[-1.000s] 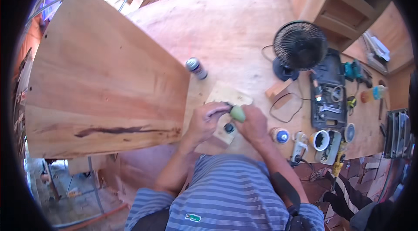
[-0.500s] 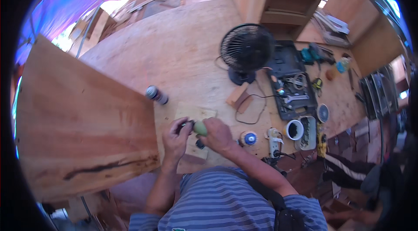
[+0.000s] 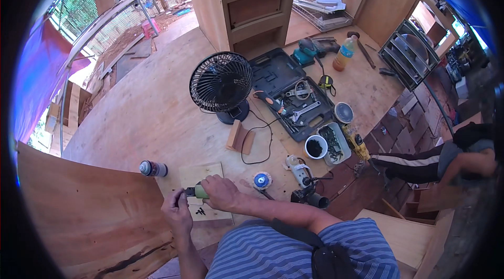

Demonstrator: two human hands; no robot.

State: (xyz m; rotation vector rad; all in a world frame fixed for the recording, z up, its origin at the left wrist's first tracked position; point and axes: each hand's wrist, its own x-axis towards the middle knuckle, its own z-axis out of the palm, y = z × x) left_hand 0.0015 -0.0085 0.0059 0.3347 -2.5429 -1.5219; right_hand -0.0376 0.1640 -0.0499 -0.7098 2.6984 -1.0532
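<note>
In my right hand (image 3: 222, 194) is a small green hand tool (image 3: 200, 191) with a dark end that points left; its exact kind cannot be made out. My left hand (image 3: 177, 209) is pinched at that dark end, and whatever lies between its fingertips is too small to make out. Both hands are above a pale wooden board (image 3: 215, 172) on the bench. Several small black pieces (image 3: 200, 210), which look like screws, lie on the board just below the tool. A spray can (image 3: 153, 168) lies on its side beyond my left hand.
A black fan (image 3: 221, 83) stands ahead, its cord (image 3: 270, 140) looping beside wooden blocks (image 3: 240, 137). Rightward are an open toolbox (image 3: 302, 103), a white tub (image 3: 315, 147), a power strip (image 3: 299, 170) and a blue-topped container (image 3: 261, 179). A wooden panel (image 3: 89, 205) rises at left. Another person (image 3: 420, 166) is at right.
My view has swung to the right, so the bench things appear farther left. The small black pieces on the board now show. Both hands stay together at the green tool, its dark end now plainer.
</note>
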